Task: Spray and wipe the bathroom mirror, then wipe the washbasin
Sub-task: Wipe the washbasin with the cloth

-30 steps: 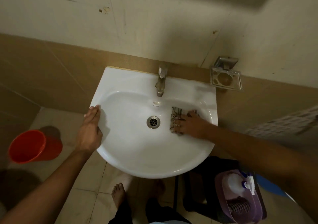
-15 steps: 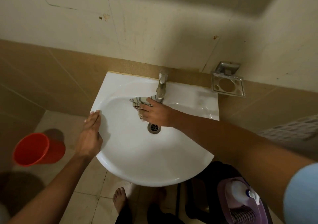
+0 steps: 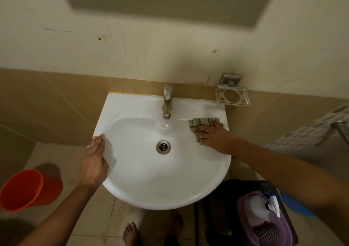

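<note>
The white washbasin (image 3: 151, 179) hangs on the tiled wall below me, with a metal tap (image 3: 167, 104) at its back and a steel drain (image 3: 163, 147) in the bowl. My right hand (image 3: 215, 137) presses a checked grey cloth (image 3: 203, 124) flat against the basin's right rim, fingers spread over it. My left hand (image 3: 94, 160) rests with straight fingers on the basin's left rim. The lower edge of the mirror (image 3: 170, 0) shows at the top of the wall. A white spray bottle (image 3: 264, 210) lies in a purple tub (image 3: 243, 227) at the lower right.
An orange bucket (image 3: 28, 189) stands on the floor at the left. A metal soap holder (image 3: 233, 94) is fixed to the wall right of the basin. A white perforated basket (image 3: 311, 128) is at the right edge. My bare foot (image 3: 130, 232) is under the basin.
My right hand has swept the cloth from under the tap across to the basin's right rim. My left hand has stayed on the left rim.
</note>
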Available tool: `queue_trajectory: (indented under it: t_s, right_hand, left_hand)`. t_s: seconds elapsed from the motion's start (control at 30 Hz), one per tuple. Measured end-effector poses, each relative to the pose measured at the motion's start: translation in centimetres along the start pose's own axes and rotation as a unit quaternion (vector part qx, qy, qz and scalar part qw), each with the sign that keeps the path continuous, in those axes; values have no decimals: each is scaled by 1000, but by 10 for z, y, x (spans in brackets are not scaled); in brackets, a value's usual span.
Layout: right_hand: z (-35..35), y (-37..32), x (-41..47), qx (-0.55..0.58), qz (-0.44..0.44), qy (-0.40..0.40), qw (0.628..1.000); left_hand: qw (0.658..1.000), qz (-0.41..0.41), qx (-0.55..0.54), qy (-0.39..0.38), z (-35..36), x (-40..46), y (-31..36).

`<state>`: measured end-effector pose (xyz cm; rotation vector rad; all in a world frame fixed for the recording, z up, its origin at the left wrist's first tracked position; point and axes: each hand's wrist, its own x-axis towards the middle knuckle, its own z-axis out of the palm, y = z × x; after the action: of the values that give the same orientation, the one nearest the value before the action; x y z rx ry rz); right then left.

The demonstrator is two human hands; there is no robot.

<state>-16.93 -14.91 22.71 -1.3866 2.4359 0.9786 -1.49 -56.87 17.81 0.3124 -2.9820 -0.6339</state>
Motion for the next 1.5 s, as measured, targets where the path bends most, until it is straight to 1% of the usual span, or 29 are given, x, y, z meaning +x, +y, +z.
queue_trajectory:
  t_s: [0.1, 0.23, 0.33, 0.4, 0.47, 0.53, 0.6, 0.63, 0.7, 0.73, 0.77, 0.83, 0.87, 0.9, 0.93, 0.97, 1.0, 1.03, 1.07, 1.1, 1.13, 1.17, 1.2, 1.23, 1.33, 1.37, 1.4, 1.43, 1.5]
  right_hand:
    - [-14, -30, -17, 83, 95, -16, 992]
    - [-33, -80, -34, 213, 204, -113, 949]
    - [-56, -112, -38, 259, 201, -156, 932]
    - [-74, -130, -32, 310, 186, -157, 919]
    - [-89, -145, -20, 396, 169, -138, 892]
    - [-103, -154, -6, 488, 154, -128, 849]
    - [-116, -158, 8, 587, 130, -116, 791]
    - [-122, -159, 15, 647, 115, -114, 745]
    - [-128, -157, 27, 767, 111, -108, 622]
    - [-127, -154, 32, 816, 128, -101, 555]
    - [-125, -149, 36, 849, 152, -87, 499]
    - [-116, -142, 40, 889, 206, -38, 407]
    - [-113, -138, 40, 896, 240, -5, 373]
    - [-110, -133, 38, 889, 277, 32, 362]
    - [-109, -129, 35, 876, 302, 72, 370]
    - [-110, -126, 32, 857, 315, 103, 394]
    - [-112, -126, 29, 838, 316, 131, 426]
    - [-115, -128, 27, 814, 305, 153, 470]
    - [-119, -133, 27, 791, 287, 165, 515]
    - [-123, -138, 27, 775, 256, 169, 552]
    - [-127, -145, 27, 764, 220, 166, 583]
    - [-129, -152, 27, 761, 186, 159, 600]
    - [-130, -156, 27, 771, 160, 149, 597]
    - [-128, -157, 26, 796, 149, 136, 571]
    - [-119, -148, 18, 883, 138, 134, 429]
    - [-116, -145, 16, 893, 143, 146, 400]
    - [-113, -142, 14, 893, 154, 162, 389]
    - [-112, -141, 13, 885, 178, 181, 391]
    - [-110, -142, 11, 860, 267, 199, 386]
  left_hand:
    - [1000, 8, 4, -7, 1, 1, -2]
    - [1000, 8, 11, -9, 2, 2, -3]
    - [1000, 12, 16, -9, 2, 3, -3]
    - [1000, 3, 14, -13, 0, 4, 0]
    - [1000, -5, 18, -15, -1, 5, 4]
    - [1000, -7, 24, -15, -2, 6, 6]
    - [999, -11, 28, -15, -2, 5, 6]
    - [999, -12, 31, -14, -2, 4, 7]
    - [999, -7, 34, -8, -2, 4, 15]
    - [1000, -4, 29, -5, -3, 3, 22]
    - [1000, -10, 14, -4, -4, 2, 32]
    - [998, -48, -46, -5, -9, -2, 59]
    - [993, -77, -92, -8, -12, -5, 75]
    - [981, -113, -154, -17, -15, -7, 92]
    - [959, -158, -234, -40, -17, -7, 108]
    - [918, -216, -322, -78, -17, -7, 125]
    - [864, -277, -401, -129, -17, -6, 140]
    - [812, -319, -455, -182, -16, -5, 153]
    - [776, -326, -491, -226, -15, -5, 163]
    - [752, -314, -524, -246, -13, -6, 171]
    - [737, -303, -555, -240, -12, -6, 176]
    - [721, -297, -584, -227, -11, -6, 177]
    - [715, -293, -598, -212, -11, -6, 175]
    - [715, -289, -602, -205, -10, -6, 172]
    - [719, -284, -598, -211, -9, -13, 157]
    - [720, -288, -597, -205, -10, -17, 153]
    - [721, -289, -597, -199, -11, -19, 151]
    - [720, -286, -600, -198, -12, -21, 149]
    - [709, -270, -615, -215, -15, -24, 148]
